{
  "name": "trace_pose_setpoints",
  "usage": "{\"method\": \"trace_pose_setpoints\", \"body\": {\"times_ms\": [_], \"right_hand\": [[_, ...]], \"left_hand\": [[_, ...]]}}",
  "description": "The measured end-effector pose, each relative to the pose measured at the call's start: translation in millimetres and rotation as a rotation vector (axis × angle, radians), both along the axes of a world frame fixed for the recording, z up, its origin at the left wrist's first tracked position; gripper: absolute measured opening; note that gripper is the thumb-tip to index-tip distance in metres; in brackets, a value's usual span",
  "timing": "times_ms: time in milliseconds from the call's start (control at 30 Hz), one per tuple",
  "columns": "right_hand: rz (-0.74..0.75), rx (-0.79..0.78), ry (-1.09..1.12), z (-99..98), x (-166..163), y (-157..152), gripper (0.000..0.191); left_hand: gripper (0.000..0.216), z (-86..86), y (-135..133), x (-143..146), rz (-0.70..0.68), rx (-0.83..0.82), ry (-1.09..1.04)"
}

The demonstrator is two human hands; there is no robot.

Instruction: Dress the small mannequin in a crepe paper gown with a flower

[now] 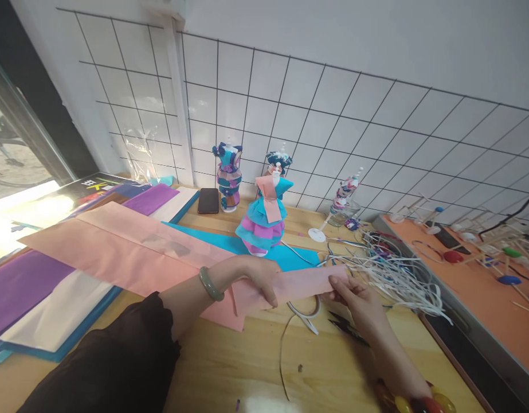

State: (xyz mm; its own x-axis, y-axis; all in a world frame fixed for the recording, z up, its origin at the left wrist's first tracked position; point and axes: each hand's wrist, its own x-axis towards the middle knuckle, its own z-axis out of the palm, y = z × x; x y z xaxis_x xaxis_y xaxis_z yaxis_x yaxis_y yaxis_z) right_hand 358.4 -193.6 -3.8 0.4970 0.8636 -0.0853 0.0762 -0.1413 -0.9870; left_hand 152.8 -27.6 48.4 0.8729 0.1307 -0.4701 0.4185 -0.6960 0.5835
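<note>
A strip of pink paper [305,285] stretches between my two hands above the table. My left hand [258,276], below a green bangle, is closed on the strip's left part, with the thumb pointing down at its lower edge. At the far end, my right hand [354,295] pinches the strip between thumb and fingers. A larger pink sheet [113,241] lies under my left forearm and reaches far to the left. Just behind the strip stands a small dress form [264,215] in layered turquoise, purple and pink paper. Black scissors [348,328] lie below my right hand, partly hidden.
Purple paper [30,292] and white paper [62,312] are stacked at left. A phone [208,201] and another dressed form [228,178] stand near the wall. Tangled white strips [402,281] lie at right, beside an orange-topped surface [492,310] holding wooden models. A blue sheet [212,236] lies behind.
</note>
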Motion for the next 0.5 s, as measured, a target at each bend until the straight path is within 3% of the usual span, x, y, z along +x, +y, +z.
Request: {"method": "trace_pose_setpoints", "body": {"times_ms": [233, 500], "right_hand": [[-0.025, 0.004, 0.023, 2.4, -5.0, 0.1, 0.032], [0.016, -0.04, 0.083, 1.0, -7.2, 0.0, 0.034]], "left_hand": [[0.05, -0.6, 13.8, -7.9, 0.013, 0.072, -0.001], [0.052, 17.6, 23.7, -21.7, -0.076, 0.206, 0.036]]}}
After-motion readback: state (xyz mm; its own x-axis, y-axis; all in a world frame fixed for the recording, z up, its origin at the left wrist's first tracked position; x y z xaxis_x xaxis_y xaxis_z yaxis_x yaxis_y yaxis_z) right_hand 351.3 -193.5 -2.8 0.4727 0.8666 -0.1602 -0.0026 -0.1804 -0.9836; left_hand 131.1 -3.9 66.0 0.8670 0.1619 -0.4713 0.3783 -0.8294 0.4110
